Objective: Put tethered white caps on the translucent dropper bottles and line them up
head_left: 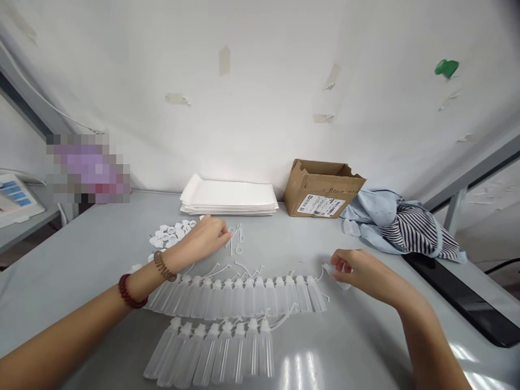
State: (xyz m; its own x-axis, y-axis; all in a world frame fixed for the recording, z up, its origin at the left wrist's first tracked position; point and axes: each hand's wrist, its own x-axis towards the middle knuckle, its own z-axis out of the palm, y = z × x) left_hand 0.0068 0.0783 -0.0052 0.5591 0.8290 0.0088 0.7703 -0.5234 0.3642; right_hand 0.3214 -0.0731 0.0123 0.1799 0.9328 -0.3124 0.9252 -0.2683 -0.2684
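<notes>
My left hand (206,236) reaches over the table, thumb and forefinger pinched at the end of a thin white plastic strap (234,232). Small white loop straps (239,249) lie just beyond its fingertips. White caps (170,233) are heaped to the left of that hand, partly behind it. On the right, my right hand (357,271) has its fingers curled on a translucent squeeze bottle (344,284), mostly hidden beneath them. A row of such bottles (244,298) with white tops and straps lies in front of me. Nearer, a shorter row (219,352) lies side by side.
White padded envelopes (229,196) are stacked by the wall. Beside them stands an open cardboard box (323,189). Blue and striped cloth (410,222) lies at right, above a long black object (463,300). The grey table (365,346) meets the wall at the back.
</notes>
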